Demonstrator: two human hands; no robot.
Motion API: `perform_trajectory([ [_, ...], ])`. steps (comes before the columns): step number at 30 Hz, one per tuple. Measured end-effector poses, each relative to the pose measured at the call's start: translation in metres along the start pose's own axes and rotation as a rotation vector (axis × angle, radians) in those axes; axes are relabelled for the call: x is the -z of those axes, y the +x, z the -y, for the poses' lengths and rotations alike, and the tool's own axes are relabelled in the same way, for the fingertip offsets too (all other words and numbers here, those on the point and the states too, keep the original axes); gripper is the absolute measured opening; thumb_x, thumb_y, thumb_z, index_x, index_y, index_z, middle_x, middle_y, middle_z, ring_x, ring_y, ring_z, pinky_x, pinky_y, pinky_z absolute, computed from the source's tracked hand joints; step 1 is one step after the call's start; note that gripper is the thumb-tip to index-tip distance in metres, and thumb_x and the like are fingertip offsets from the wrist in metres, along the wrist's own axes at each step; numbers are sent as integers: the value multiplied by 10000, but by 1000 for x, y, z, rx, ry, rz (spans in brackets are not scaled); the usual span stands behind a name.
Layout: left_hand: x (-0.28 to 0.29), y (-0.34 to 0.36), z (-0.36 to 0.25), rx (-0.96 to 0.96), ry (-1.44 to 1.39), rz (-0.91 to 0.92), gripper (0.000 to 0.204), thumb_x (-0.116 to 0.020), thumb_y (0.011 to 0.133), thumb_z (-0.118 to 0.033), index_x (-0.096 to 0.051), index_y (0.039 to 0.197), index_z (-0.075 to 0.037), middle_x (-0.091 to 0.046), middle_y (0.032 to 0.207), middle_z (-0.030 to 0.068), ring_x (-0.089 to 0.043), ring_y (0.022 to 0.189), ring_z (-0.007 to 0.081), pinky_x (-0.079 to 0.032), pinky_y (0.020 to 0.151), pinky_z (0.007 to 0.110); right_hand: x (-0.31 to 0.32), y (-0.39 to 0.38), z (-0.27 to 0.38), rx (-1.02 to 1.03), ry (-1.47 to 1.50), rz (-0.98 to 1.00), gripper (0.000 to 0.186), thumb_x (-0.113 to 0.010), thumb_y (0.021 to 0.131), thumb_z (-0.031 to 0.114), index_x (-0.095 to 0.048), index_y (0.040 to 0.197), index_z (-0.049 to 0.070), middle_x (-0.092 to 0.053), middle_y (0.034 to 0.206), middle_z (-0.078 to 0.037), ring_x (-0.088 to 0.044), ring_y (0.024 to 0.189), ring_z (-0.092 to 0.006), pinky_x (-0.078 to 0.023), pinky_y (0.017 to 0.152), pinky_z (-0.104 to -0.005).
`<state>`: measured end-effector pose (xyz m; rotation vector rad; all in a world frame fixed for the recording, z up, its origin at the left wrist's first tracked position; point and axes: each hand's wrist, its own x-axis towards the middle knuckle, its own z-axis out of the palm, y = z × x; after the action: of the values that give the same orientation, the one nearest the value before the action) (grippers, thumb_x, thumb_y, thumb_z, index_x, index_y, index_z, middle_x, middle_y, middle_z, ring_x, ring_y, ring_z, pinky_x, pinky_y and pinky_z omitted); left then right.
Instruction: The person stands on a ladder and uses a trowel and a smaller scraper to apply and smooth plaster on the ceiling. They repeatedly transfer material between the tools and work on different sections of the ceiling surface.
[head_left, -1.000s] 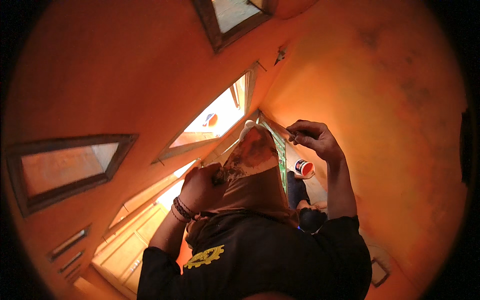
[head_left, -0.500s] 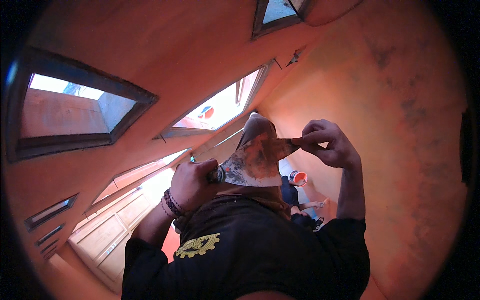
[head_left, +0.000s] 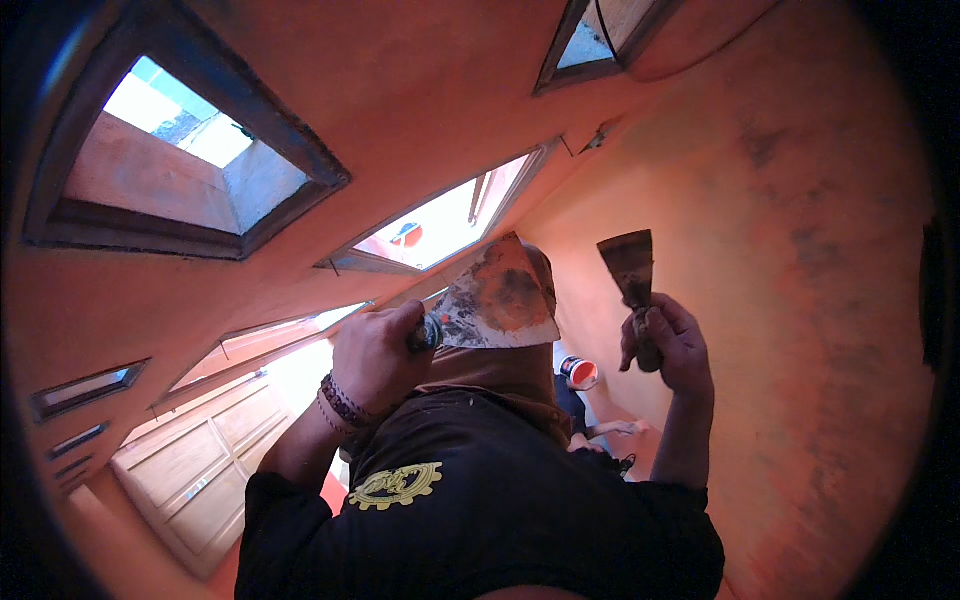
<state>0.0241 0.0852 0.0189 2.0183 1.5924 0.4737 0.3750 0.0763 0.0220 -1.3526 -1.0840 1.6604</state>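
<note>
My left hand (head_left: 378, 352) is closed round the handle of a wide putty knife (head_left: 508, 305), held out in front of my body. Its pale blade carries orange and dark grey smears. To the right, my right hand (head_left: 682, 345) grips a narrower putty knife (head_left: 630, 265) by its handle, blade pointing up. That blade looks brown and dirty and stands apart from the wide one. Part of the wide knife's handle is hidden by my left fingers.
An orange wall (head_left: 790, 330) rises close on my right. Framed openings (head_left: 60, 225) line the orange wall on the left. Below stand a paint bucket (head_left: 579, 373) and another person, whose arm (head_left: 612, 428) shows. A light wooden panelled door (head_left: 205, 470) is at lower left.
My right hand has turned the narrower putty knife upright and drawn it away from the wide blade. The wide putty knife stays in my left hand, slightly higher. The view has shifted a little.
</note>
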Motion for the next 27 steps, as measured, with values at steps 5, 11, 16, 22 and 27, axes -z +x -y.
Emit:
perform_trajectory([
  [5,2,-7,-2,-26,145,-198,177,-716,689,-111,-562,751,-48,-577,628,148,-610,575,338,-456,503,412,-27,-17,23,-134,-19,133,312,-484,990,268,-532,1119,-11,-573,686,-72,-514,497,-137,-460,485,-303],
  [11,2,-15,-1,-22,252,-370,203,-709,686,-110,-514,709,-60,-543,628,127,-575,581,331,-431,497,412,-51,-22,22,-238,-248,172,255,-472,989,221,-576,1078,6,-575,749,-39,-549,646,-110,-446,582,-267],
  [16,3,-20,-1,-114,367,-412,198,-702,674,-99,-516,723,-54,-534,657,112,-565,607,306,-424,513,388,-73,-11,3,-129,-360,31,261,-467,992,224,-576,1054,-5,-591,769,-64,-568,700,-116,-445,614,-265],
  [22,4,-23,0,-179,428,-477,162,-687,675,-83,-549,755,-54,-505,639,100,-531,569,277,-403,496,380,-95,0,21,-161,-184,97,252,-439,1006,226,-563,1018,6,-572,687,-49,-528,530,-103,-429,493,-254],
  [27,1,-27,6,-239,497,-471,113,-626,707,-65,-554,794,-65,-482,654,53,-524,588,208,-391,503,332,-98,8,18,-79,-118,101,251,-415,1021,228,-554,1032,21,-552,649,-29,-497,494,-80,-401,461,-235],
])
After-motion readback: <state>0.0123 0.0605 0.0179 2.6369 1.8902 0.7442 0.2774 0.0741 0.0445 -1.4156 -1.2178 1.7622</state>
